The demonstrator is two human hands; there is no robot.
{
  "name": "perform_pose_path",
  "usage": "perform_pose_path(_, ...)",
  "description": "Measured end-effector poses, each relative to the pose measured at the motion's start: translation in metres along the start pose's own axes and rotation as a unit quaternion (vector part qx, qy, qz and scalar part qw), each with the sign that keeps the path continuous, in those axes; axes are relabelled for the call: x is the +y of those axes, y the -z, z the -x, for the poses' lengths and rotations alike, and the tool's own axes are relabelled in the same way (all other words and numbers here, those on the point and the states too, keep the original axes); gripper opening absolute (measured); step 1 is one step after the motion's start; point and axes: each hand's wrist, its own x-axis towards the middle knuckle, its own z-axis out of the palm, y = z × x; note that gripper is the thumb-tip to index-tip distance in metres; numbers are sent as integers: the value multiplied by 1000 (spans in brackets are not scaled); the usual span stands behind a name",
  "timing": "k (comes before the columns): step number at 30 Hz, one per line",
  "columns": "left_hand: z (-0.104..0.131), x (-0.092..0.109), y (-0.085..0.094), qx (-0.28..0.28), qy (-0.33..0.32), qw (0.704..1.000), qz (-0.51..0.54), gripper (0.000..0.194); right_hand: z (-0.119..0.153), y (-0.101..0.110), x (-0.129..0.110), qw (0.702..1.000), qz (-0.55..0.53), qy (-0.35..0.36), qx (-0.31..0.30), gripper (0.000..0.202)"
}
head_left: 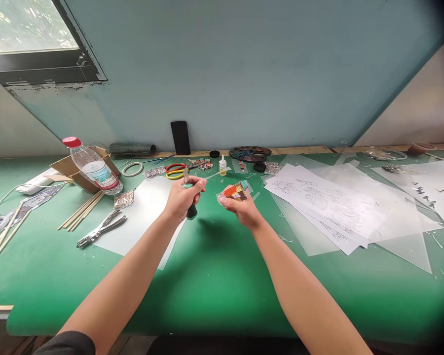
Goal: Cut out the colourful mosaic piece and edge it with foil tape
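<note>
My left hand (183,197) is closed around a hand tool with a dark green handle (191,212). A flat metal tip (185,174) sticks up above the fist; my fingers hide the rest, so its exact kind is unclear. To the right, my right hand (242,207) grips a small flat piece with a multicoloured pattern (234,193), orange, yellow, brown and teal, with clear edges. Both hands are raised over the green table, apart from each other. Just beyond them stands a small dropper bottle (222,166) with a white nozzle.
Pliers with red and yellow handles (175,171) lie behind my left hand. At left are silver pliers (101,229), wooden sticks (82,212) and a water bottle (96,170). Drawing sheets (318,197) cover the right side. A phone (180,138) leans on the wall.
</note>
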Motion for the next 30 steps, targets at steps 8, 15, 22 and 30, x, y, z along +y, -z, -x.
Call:
perform_pose_path(8, -1, -18, -4, -63, 32, 996, 60, 37, -2, 2, -3, 976, 155, 121, 94, 17)
perform_pose_path(15, 11, -22, -2, -62, 100, 981, 154, 31, -2, 8, 2, 714, 481, 431, 269, 19)
perform_pose_path(22, 21, -21, -11, -114, 190, 948, 227, 34, 1, 9, 7, 614, 578, 466, 268, 17)
perform_pose_path(30, 20, -24, -12, -89, 205, 948, 228, 34, 1, 10, 11, 602, 617, 423, 279, 20)
